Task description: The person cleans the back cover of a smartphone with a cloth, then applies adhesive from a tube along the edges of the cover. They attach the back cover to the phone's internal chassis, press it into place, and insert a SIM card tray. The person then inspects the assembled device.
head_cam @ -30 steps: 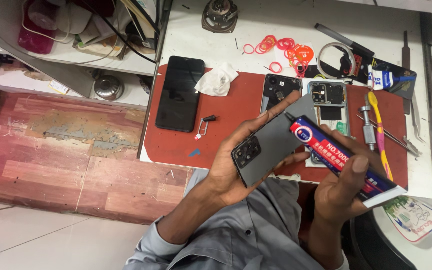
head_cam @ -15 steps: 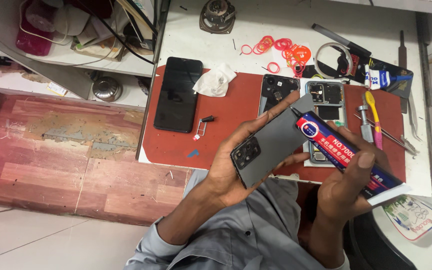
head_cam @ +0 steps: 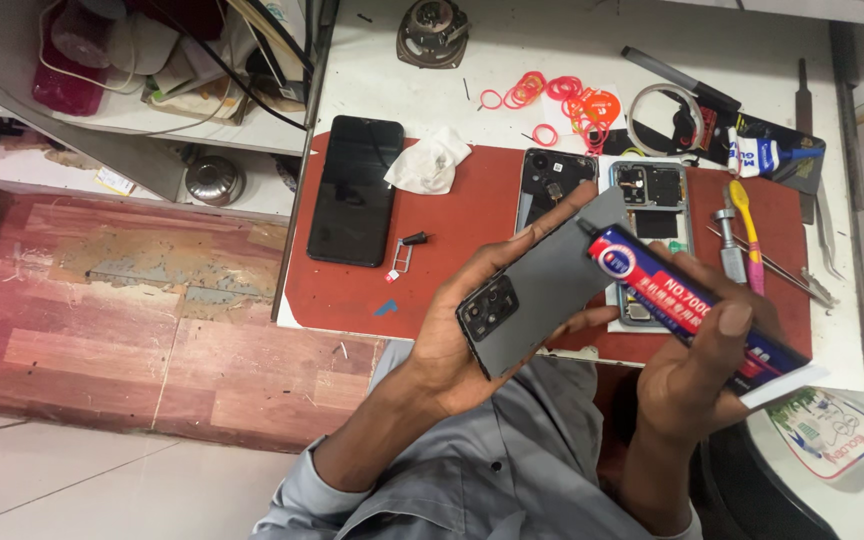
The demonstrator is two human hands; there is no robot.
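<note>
Grey phone back cover (head_cam: 552, 285) gripped by left hand (head_cam: 462, 345).

A black phone (head_cam: 354, 190) is lying face up on the red work mat (head_cam: 462, 240), with a crumpled white cloth (head_cam: 430, 163) sitting just beside its top corner and a small SIM tray (head_cam: 399, 260) resting near its lower edge. Further along, two opened phone bodies (head_cam: 652, 195) are lying side by side — red rubber rings (head_cam: 552, 100) are scattering across the white table (head_cam: 382, 70) above them. A yellow toothbrush (head_cam: 745, 225) is lying near the mat's far edge.
</note>
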